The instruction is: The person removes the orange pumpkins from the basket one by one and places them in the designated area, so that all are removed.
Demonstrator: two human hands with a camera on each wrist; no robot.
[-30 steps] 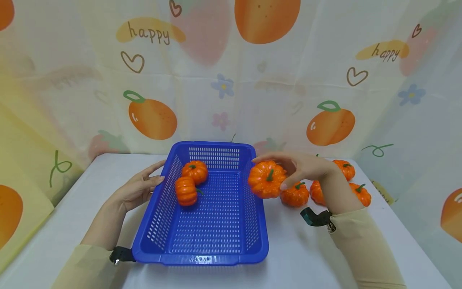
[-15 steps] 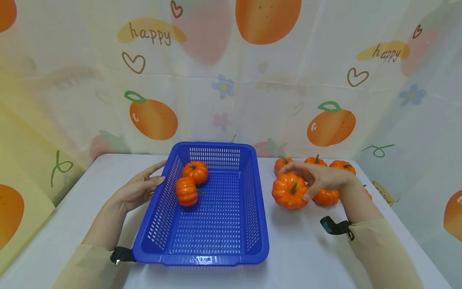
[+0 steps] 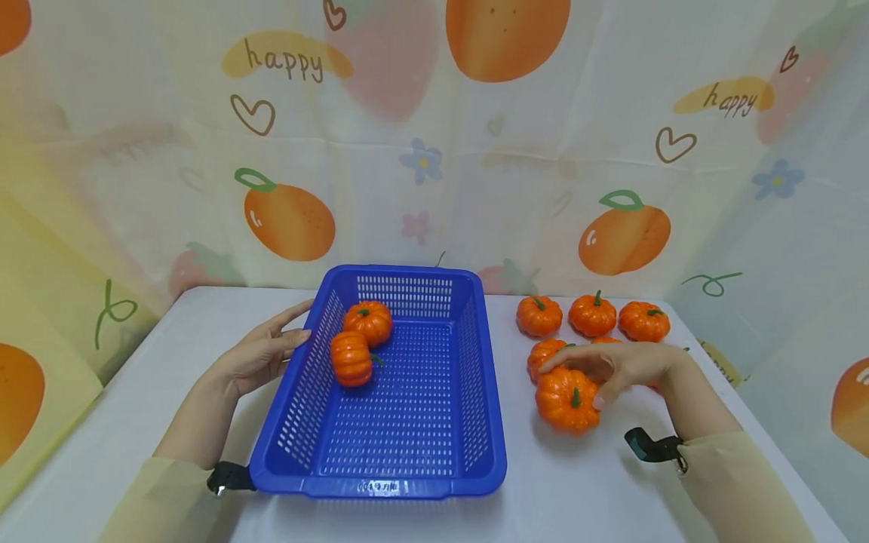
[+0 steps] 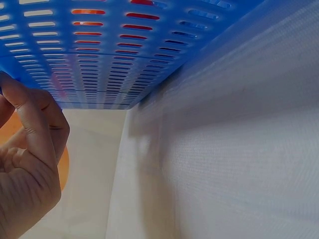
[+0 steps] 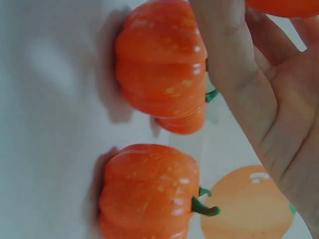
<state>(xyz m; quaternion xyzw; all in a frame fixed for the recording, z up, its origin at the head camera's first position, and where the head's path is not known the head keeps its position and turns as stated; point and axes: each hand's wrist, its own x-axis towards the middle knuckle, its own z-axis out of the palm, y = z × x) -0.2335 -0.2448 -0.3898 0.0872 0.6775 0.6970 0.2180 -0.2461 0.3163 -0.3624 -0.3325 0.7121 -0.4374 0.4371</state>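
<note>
Small orange toy pumpkins with green stems are in view. My right hand [image 3: 627, 369] grips one pumpkin [image 3: 566, 403] between thumb and fingers, low over the table right of the blue basket. At the top of the right wrist view, a bit of the held pumpkin [image 5: 289, 6] shows beyond the palm. My left hand [image 3: 261, 351] touches the outer left rim of the blue plastic basket [image 3: 380, 486] with relaxed fingers; the left wrist view shows that hand [image 4: 30, 149] beside the slotted wall. Inside the basket, two pumpkins [image 3: 351, 359] lie against each other at the left.
Behind my right hand sit several more pumpkins [image 3: 593, 315] in rows, some partly hidden by the hand. Two nearby pumpkins [image 5: 149, 194] stand out in the right wrist view. A white cloth covers the table [image 3: 543, 483], and a printed curtain [image 3: 434, 196] hangs behind.
My right hand has carried the pumpkin from over the basket's right rim rightward, toward me and down to the table. The left hand and basket have stayed put.
</note>
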